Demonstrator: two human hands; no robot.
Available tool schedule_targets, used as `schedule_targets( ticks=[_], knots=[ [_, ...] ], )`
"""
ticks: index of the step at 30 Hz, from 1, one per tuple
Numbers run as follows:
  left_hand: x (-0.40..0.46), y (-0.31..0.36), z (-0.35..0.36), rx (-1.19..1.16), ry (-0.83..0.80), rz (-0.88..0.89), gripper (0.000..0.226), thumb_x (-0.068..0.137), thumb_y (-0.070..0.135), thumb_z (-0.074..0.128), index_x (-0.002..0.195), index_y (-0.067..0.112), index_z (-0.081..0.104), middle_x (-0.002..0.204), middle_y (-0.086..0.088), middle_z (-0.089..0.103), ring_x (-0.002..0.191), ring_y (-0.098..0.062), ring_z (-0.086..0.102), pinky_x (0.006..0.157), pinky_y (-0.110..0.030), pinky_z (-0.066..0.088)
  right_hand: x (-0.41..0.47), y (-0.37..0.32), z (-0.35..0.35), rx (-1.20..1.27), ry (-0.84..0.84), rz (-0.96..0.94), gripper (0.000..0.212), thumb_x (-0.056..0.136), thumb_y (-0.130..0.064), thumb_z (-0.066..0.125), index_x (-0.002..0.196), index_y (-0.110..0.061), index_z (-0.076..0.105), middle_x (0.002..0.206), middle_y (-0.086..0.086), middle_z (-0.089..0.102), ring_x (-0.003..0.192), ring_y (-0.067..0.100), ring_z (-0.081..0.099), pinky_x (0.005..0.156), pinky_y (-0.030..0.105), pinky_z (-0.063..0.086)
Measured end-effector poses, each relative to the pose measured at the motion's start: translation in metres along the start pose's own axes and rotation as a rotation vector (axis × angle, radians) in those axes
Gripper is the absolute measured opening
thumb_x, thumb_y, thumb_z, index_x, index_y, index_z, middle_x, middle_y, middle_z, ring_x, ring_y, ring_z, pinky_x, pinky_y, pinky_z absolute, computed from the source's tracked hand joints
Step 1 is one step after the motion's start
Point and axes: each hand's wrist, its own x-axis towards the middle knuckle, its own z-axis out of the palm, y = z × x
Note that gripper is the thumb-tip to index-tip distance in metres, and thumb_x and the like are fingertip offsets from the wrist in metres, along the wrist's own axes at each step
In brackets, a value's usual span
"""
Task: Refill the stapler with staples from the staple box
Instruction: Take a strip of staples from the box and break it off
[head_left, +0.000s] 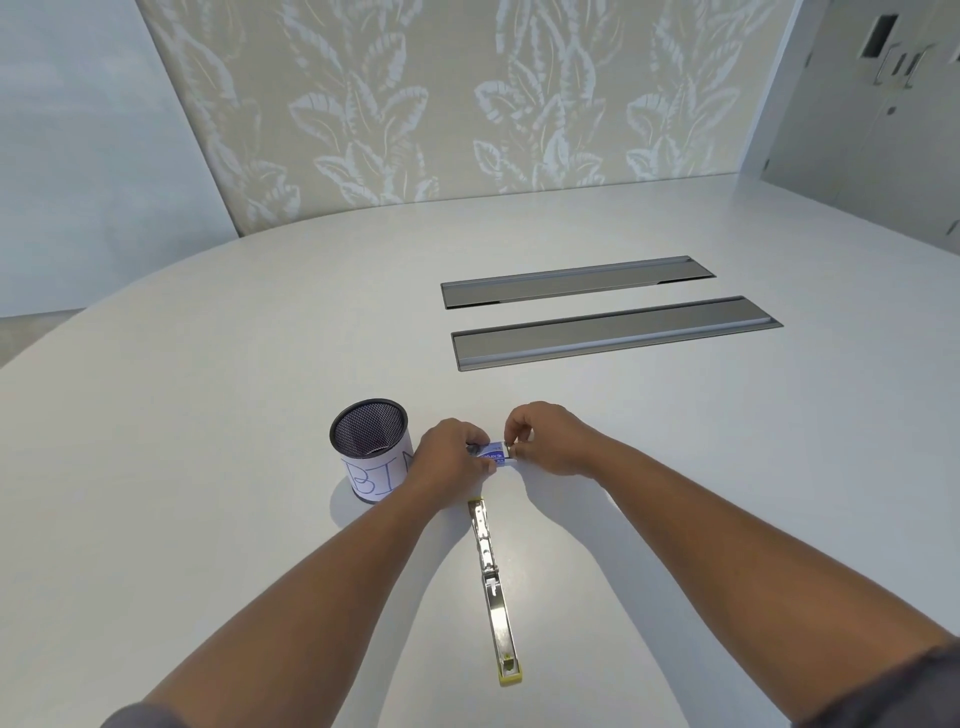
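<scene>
A small blue and white staple box is held just above the white table, between both hands. My left hand grips its left end. My right hand pinches its right end with thumb and fingertips. Nearer to me, the stapler lies flat on the table, swung fully open into one long metal strip with yellow-green ends. It points away from me, its far end close under my left hand. No loose staples are visible.
A black mesh cup with a paper label reading "BIN" stands just left of my left hand. Two long grey metal cable hatches are set into the table farther back on the right. A patterned wall stands behind the table.
</scene>
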Motion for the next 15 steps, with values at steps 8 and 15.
schedule_targets(
  ticks=[8, 15],
  knots=[
    [0.000, -0.002, 0.001, 0.003, -0.002, 0.016, 0.028, 0.080, 0.021, 0.080, 0.108, 0.019, 0.077, 0.096, 0.002, 0.068, 0.091, -0.022, 0.064, 0.078, -0.029, 0.050, -0.006, 0.002, 0.004, 0.109, 0.100, -0.011, 0.007, 0.089, -0.012, 0.070, 0.087, -0.019, 0.069, 0.095, -0.007, 0.065, 0.069, 0.004, 0.051, 0.060, 0.019, 0.037],
    [-0.001, -0.001, 0.001, 0.001, 0.003, 0.014, 0.026, 0.080, 0.023, 0.080, 0.105, 0.022, 0.077, 0.095, 0.004, 0.066, 0.090, -0.021, 0.064, 0.082, -0.033, 0.055, -0.012, 0.006, 0.007, 0.298, 0.155, -0.020, 0.014, 0.086, -0.008, 0.072, 0.083, -0.021, 0.066, 0.085, -0.008, 0.067, 0.052, -0.002, 0.049, 0.050, 0.013, 0.038]
  ],
)
